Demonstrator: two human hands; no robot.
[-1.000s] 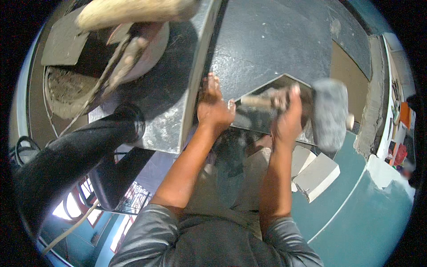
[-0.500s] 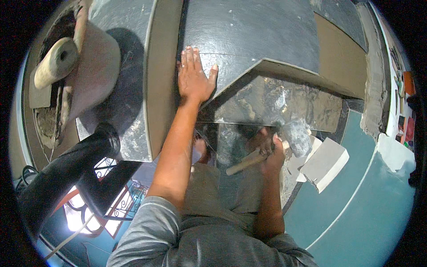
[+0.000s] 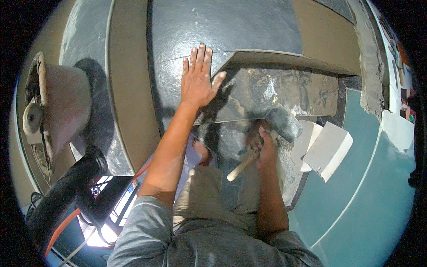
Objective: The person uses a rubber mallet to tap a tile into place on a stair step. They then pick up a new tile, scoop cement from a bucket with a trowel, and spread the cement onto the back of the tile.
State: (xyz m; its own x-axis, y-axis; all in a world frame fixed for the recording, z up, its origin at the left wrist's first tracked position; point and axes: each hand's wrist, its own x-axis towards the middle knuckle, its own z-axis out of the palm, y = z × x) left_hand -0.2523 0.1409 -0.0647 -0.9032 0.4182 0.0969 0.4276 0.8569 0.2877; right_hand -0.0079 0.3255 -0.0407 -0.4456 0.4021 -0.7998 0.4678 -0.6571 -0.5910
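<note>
My left hand (image 3: 199,84) lies flat with its fingers spread on a dark grey, glossy tile (image 3: 227,26), beside the slanted corner of its cut edge. Lower down, my right hand (image 3: 267,151) is wrapped round the wooden handle (image 3: 242,167) of a mallet (image 3: 284,125). Its thick grey head is raised to the right of my fingers and touches nothing that I can make out. Below the tile edge, a rough step surface (image 3: 284,91) shows whitish smears and crumbs. Part of the handle is hidden inside my grip.
A mortar-crusted bucket (image 3: 66,95) stands at the left, near a thick black pipe (image 3: 66,191). An orange cable (image 3: 62,229) crosses the lower left. White, folded board-like pieces (image 3: 330,149) lie right of the mallet, by a teal surface (image 3: 356,191). My bare foot (image 3: 202,152) shows below.
My left hand has shifted right across the tile, closer to the slanted cut corner. The mallet stays in my right hand, and the whole view has shifted somewhat.
</note>
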